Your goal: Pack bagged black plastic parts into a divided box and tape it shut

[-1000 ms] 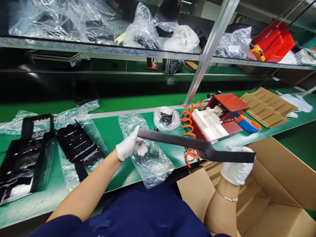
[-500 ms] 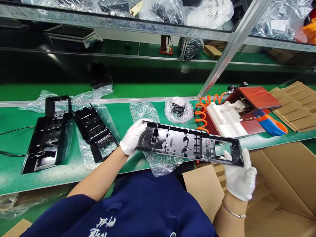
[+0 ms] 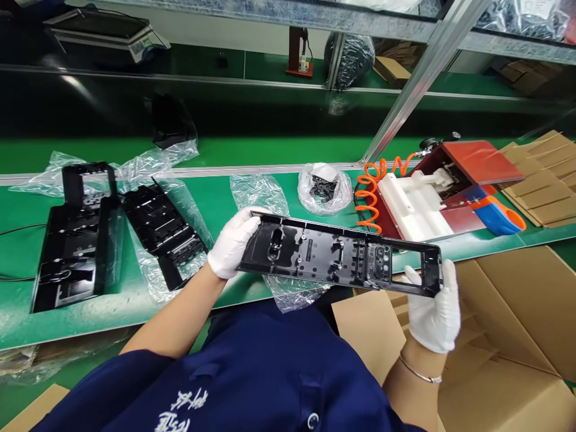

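Note:
A long black plastic housing (image 3: 315, 252), its ribbed inner side facing up, is held level above the front edge of the bench. My left hand (image 3: 234, 243), in a white glove, grips its left end. My gloved right hand (image 3: 434, 312) holds the right end, near a rectangular cut-out, with the fingers partly behind it. Under the housing lies a clear plastic bag (image 3: 299, 293). Two more black housings rest at the left, one (image 3: 74, 246) with cables beside it, the other (image 3: 164, 225) on clear film.
A bag of small black parts (image 3: 324, 189) sits behind the housing. To the right stands a red and white fixture (image 3: 416, 204) with an orange coiled hose (image 3: 366, 198) and a blue-orange piece (image 3: 499, 215). An open cardboard box (image 3: 508, 336) is below right; a metal post (image 3: 411, 84) rises behind.
The view has tilted down slightly. The housing has been tipped a little, so its inner face shows different glare; both hands keep their hold on its ends.

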Demonstrator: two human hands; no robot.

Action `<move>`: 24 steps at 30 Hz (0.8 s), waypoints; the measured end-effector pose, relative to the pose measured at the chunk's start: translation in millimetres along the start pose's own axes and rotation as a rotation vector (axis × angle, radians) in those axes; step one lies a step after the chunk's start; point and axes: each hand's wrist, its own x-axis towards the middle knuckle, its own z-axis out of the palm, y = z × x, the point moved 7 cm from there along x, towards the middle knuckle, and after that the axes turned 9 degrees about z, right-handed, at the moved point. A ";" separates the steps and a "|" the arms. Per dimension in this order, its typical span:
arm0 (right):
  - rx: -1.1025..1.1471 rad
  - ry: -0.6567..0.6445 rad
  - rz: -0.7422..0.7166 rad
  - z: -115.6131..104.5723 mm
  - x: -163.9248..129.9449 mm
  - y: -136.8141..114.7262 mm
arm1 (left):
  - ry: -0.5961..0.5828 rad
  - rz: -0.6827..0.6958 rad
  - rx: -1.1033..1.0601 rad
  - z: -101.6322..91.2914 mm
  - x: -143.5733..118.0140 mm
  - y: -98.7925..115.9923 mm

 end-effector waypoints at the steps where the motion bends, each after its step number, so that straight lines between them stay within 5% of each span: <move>1: 0.000 -0.006 -0.005 0.0 -1.6 -0.4 | 0.001 0.010 0.007 -2.0 0.3 -0.4; 17: -0.121 -0.083 -0.018 19.0 -35.5 -25.2 | 0.074 0.132 0.211 -31.7 7.9 2.4; 24: -0.092 -0.198 0.120 30.1 -35.2 -36.1 | 0.021 0.158 0.272 -22.5 15.6 14.8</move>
